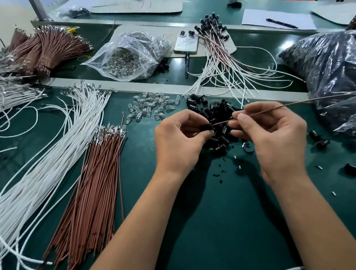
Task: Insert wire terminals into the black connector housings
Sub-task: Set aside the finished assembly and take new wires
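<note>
A black housing [207,127] is pinched in the curled left hand [181,140] above the green tabletop [216,222]. One brown wire [269,111] is gripped by the right hand [274,138], its tip held at the housing and its length running off toward two o'clock. Two hands are counted. The heap of housings [219,115] behind is partly hidden; the terminal cannot be made out.
</note>
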